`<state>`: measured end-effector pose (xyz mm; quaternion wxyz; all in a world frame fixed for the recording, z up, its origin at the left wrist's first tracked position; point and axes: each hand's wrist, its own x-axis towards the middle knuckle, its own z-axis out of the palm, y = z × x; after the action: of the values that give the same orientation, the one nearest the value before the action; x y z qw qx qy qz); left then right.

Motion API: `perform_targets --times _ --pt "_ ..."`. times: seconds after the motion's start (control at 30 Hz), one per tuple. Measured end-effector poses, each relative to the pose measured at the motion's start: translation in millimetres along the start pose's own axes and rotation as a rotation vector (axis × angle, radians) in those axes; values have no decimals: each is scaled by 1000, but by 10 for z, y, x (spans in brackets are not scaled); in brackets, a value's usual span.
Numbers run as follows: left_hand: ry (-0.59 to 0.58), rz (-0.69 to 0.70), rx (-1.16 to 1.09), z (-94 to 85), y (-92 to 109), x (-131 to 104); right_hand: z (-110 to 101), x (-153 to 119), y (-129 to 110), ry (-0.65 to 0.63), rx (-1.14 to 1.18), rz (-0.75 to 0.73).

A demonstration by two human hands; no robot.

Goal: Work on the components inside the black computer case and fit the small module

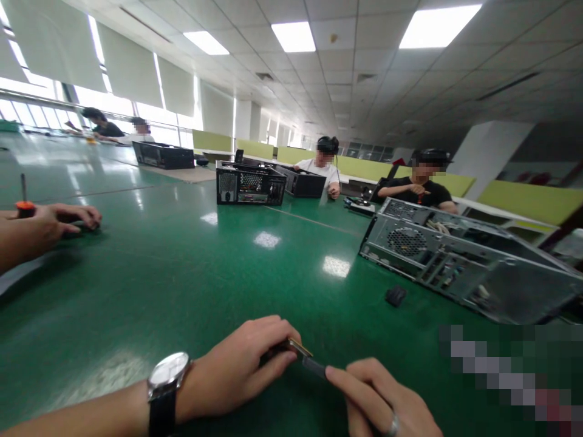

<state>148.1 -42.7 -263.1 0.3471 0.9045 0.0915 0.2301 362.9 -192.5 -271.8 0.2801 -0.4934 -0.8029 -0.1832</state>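
My left hand [252, 358], with a watch on its wrist, is closed in a pinch on a thin flat piece with a gold-coloured edge [300, 348]. Most of that piece is hidden by the fingers, and its kind does not show. From the right, my right hand [380, 397], wearing a ring, pinches a small dark grey strip [314, 366]. The strip's far end meets the thin piece; whether the two are joined I cannot tell. Both hands are just above the green tabletop [191, 285]. A small black part [396, 295] lies beyond my right hand.
An open metal computer case [410, 243] lies on the right. Farther back stand black computer cases [250, 185]. At the left edge, another person's hands [50, 227] are near an orange-handled screwdriver [25, 208]. Several people sit around the table.
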Motion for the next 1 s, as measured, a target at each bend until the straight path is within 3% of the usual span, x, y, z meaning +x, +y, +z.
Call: perform_targets --times 0.47,1.0 --pt "-21 29 47 -4 -14 -10 34 -42 -22 71 26 48" --pt "-55 45 47 -8 -34 19 -1 -53 -9 -77 18 43"
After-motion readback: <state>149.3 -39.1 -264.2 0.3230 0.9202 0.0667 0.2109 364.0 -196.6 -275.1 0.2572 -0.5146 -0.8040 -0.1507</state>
